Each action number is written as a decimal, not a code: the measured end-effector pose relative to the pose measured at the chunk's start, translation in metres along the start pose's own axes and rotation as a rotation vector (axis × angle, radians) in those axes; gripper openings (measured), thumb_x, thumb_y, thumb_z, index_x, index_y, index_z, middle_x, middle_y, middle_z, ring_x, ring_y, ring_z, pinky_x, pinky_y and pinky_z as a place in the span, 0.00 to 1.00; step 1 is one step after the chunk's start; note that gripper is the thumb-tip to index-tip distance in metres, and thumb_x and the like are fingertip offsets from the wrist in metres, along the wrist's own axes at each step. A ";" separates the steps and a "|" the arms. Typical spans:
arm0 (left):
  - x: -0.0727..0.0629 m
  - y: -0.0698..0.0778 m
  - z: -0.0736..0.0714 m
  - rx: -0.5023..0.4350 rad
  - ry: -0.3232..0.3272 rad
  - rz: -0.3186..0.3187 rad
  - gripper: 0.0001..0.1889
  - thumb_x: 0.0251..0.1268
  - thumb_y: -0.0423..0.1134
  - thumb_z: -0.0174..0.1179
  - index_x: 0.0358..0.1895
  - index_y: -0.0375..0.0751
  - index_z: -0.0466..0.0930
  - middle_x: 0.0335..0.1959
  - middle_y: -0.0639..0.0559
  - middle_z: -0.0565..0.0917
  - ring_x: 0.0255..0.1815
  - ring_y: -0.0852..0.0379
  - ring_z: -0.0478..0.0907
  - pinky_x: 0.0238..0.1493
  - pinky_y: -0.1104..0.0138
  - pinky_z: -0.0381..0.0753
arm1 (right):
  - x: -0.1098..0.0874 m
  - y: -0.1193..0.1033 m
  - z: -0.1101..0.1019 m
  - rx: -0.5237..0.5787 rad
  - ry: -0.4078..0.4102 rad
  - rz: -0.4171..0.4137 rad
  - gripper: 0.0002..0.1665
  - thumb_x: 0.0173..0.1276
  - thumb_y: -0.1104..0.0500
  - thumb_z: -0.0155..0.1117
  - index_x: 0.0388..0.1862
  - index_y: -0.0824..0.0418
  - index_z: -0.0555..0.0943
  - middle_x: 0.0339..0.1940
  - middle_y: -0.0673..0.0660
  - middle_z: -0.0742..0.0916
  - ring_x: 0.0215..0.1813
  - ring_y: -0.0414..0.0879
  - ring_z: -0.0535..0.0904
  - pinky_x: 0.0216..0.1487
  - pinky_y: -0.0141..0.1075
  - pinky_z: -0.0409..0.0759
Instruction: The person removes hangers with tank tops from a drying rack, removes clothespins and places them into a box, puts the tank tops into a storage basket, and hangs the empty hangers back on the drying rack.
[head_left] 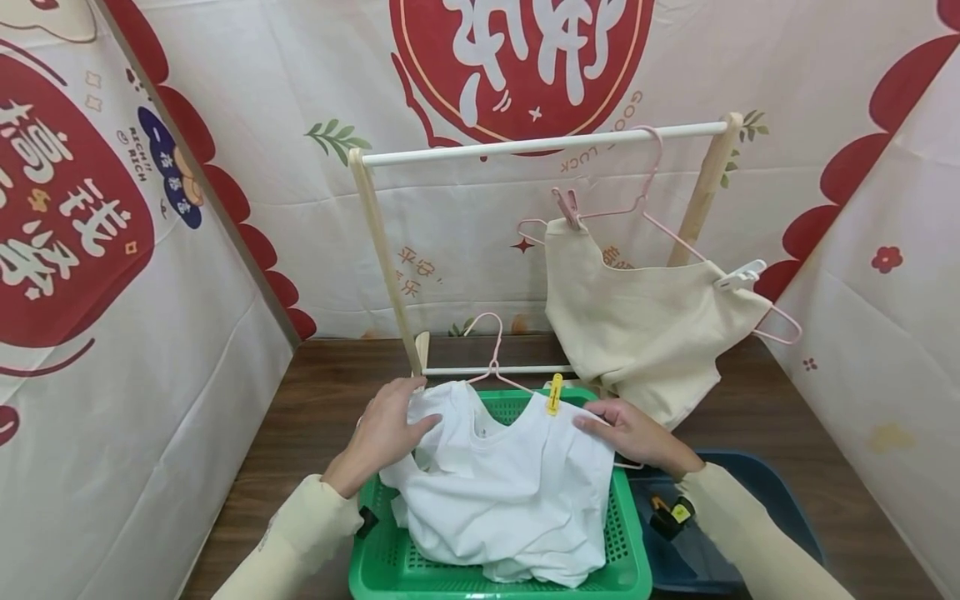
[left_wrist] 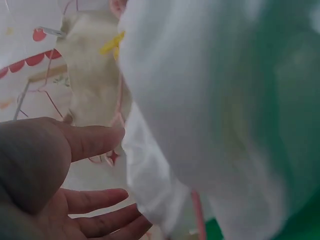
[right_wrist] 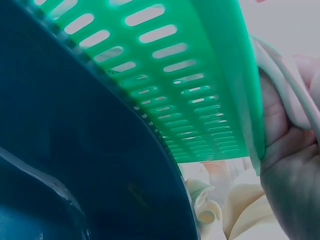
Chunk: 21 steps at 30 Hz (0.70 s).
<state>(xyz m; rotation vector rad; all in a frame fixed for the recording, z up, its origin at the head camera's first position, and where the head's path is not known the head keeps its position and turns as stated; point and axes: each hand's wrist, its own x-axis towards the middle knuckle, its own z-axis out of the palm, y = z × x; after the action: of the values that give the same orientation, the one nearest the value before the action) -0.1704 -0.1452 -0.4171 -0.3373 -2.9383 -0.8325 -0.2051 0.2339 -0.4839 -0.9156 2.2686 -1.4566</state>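
A white sleeveless top [head_left: 510, 492] lies over a green basket [head_left: 633, 542], with a pink hanger [head_left: 494, 364] coming up through its neckline. One yellow clothespin [head_left: 555, 395] clips the right shoulder strap to the hanger. My left hand [head_left: 386, 433] is at the left shoulder of the top; in the left wrist view its thumb and fingers [left_wrist: 97, 141] are spread apart beside the white cloth. At the other shoulder, my right hand [head_left: 637, 433] pinches the top between thumb and fingers, with part of the hanger by the palm [right_wrist: 295, 160] in the right wrist view.
Behind stands a rack with a white rail [head_left: 540, 146] and wooden legs. A cream garment [head_left: 637, 317] hangs there from a pink hanger, held by a pink clothespin [head_left: 568, 208] and a white clothespin [head_left: 741, 275]. A dark blue basin [head_left: 780, 500] sits right of the basket.
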 end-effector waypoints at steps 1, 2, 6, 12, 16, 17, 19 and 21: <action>0.000 -0.004 0.000 0.006 -0.010 -0.016 0.31 0.61 0.45 0.70 0.65 0.35 0.74 0.62 0.39 0.77 0.64 0.40 0.72 0.64 0.45 0.70 | 0.000 0.000 0.000 0.001 -0.002 -0.005 0.12 0.80 0.62 0.49 0.36 0.60 0.79 0.21 0.49 0.82 0.23 0.41 0.82 0.25 0.37 0.80; -0.001 -0.007 0.000 0.009 -0.020 -0.031 0.32 0.61 0.45 0.70 0.65 0.34 0.73 0.62 0.38 0.77 0.64 0.40 0.72 0.64 0.45 0.69 | -0.001 0.000 0.000 0.004 -0.003 -0.008 0.12 0.80 0.62 0.49 0.36 0.60 0.79 0.21 0.49 0.82 0.23 0.41 0.82 0.25 0.37 0.80; -0.002 -0.018 0.002 0.016 -0.050 -0.063 0.30 0.61 0.45 0.70 0.63 0.33 0.75 0.59 0.38 0.79 0.60 0.42 0.76 0.61 0.47 0.73 | -0.002 -0.001 -0.001 0.006 -0.008 -0.022 0.13 0.80 0.63 0.49 0.36 0.60 0.79 0.20 0.50 0.82 0.23 0.40 0.81 0.25 0.36 0.80; -0.002 -0.030 -0.002 -0.043 -0.081 -0.030 0.13 0.62 0.42 0.69 0.46 0.40 0.85 0.39 0.50 0.85 0.36 0.58 0.78 0.40 0.60 0.80 | -0.002 0.000 -0.001 -0.007 -0.010 -0.018 0.13 0.79 0.62 0.50 0.34 0.59 0.79 0.20 0.48 0.80 0.23 0.38 0.80 0.25 0.35 0.79; 0.000 -0.040 -0.005 -0.077 -0.122 0.020 0.05 0.64 0.41 0.67 0.32 0.46 0.85 0.25 0.57 0.79 0.27 0.62 0.71 0.30 0.67 0.72 | -0.002 -0.001 -0.001 -0.010 -0.017 -0.027 0.12 0.79 0.63 0.50 0.35 0.59 0.79 0.20 0.47 0.79 0.24 0.37 0.80 0.26 0.35 0.79; 0.000 -0.043 -0.006 -0.082 -0.137 0.029 0.07 0.65 0.41 0.66 0.29 0.47 0.83 0.21 0.58 0.76 0.25 0.62 0.69 0.29 0.68 0.70 | -0.002 -0.001 -0.001 -0.012 -0.019 -0.030 0.12 0.79 0.63 0.50 0.35 0.59 0.79 0.20 0.47 0.79 0.24 0.37 0.80 0.26 0.35 0.79; 0.000 -0.048 -0.007 -0.092 -0.168 0.045 0.11 0.66 0.42 0.65 0.24 0.48 0.80 0.17 0.59 0.70 0.22 0.62 0.66 0.26 0.70 0.67 | -0.001 -0.001 -0.001 -0.020 -0.023 -0.037 0.12 0.79 0.63 0.50 0.36 0.59 0.79 0.20 0.46 0.79 0.24 0.37 0.79 0.26 0.34 0.79; -0.001 -0.054 -0.008 -0.109 -0.192 0.063 0.12 0.66 0.43 0.66 0.23 0.50 0.79 0.16 0.61 0.68 0.21 0.64 0.66 0.26 0.71 0.67 | -0.001 -0.002 -0.001 -0.030 -0.024 -0.037 0.11 0.79 0.63 0.51 0.36 0.58 0.79 0.21 0.45 0.79 0.24 0.36 0.79 0.26 0.34 0.79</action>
<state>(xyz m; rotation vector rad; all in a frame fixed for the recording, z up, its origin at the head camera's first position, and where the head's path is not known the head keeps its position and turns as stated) -0.1813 -0.1942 -0.4374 -0.5440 -3.0430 -1.0073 -0.2041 0.2349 -0.4822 -0.9835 2.2741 -1.4225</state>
